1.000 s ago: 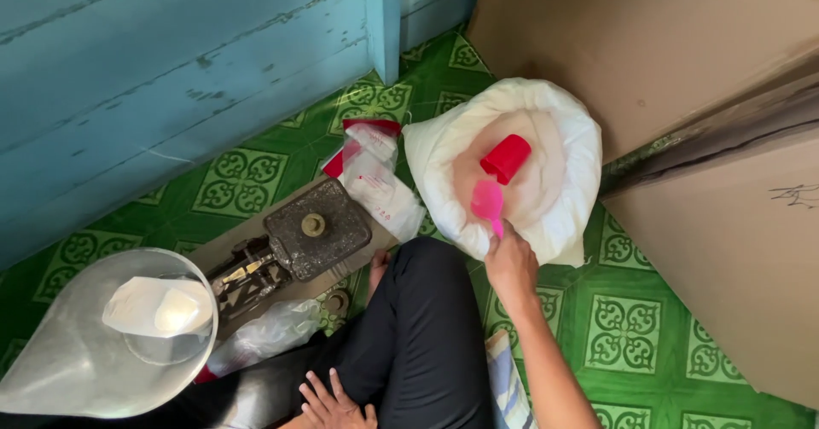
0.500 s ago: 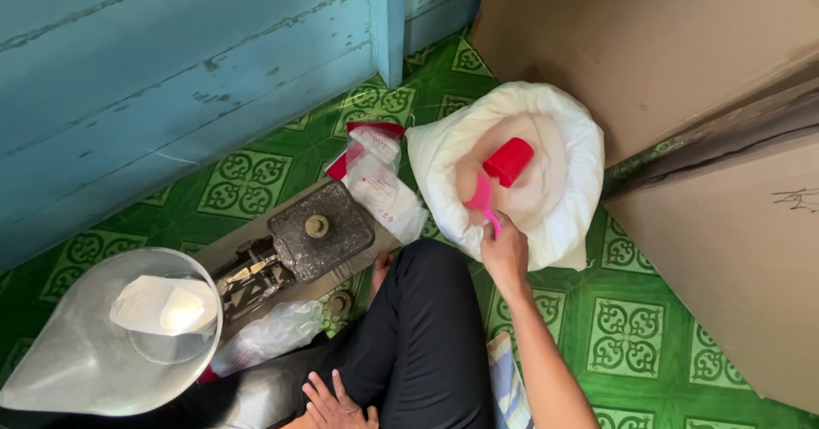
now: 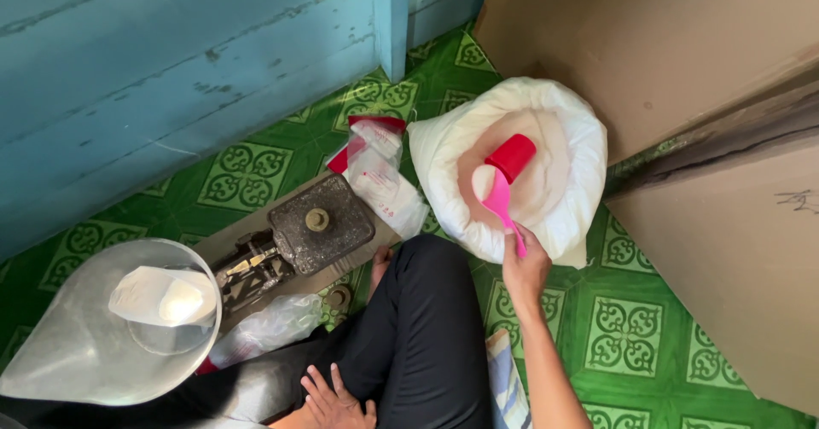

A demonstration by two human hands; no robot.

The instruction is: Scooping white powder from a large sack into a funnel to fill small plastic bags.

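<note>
At the far left, a shallow metal scale pan point(image 3: 81, 344) is carrying a small clear bag of white powder point(image 3: 162, 297), which is lying inside the pan near its right rim. Just right of the pan, a dark metal balance scale point(image 3: 299, 237) is standing on a strip of cardboard point(image 3: 223, 246) laid over the green patterned floor point(image 3: 640, 335). A crumpled clear plastic bag point(image 3: 273, 327) is lying in front of the scale, touching the person's black trouser leg point(image 3: 418, 327). The left hand point(image 3: 334, 403) is resting released, fingers spread, on that leg and is holding nothing. Behind the scale, a stack of red-and-clear packets point(image 3: 375, 169) is leaning against a large white sack point(image 3: 512, 169), which is standing open with white powder inside. A red cup point(image 3: 512, 156) is sitting in the powder. The right hand point(image 3: 525, 267) is grasping the handle of a pink scoop point(image 3: 496, 199), whose powder-filled bowl is hovering over the sack opening just beside the cup. Brown cardboard boxes point(image 3: 725, 224) are standing at the right.
</note>
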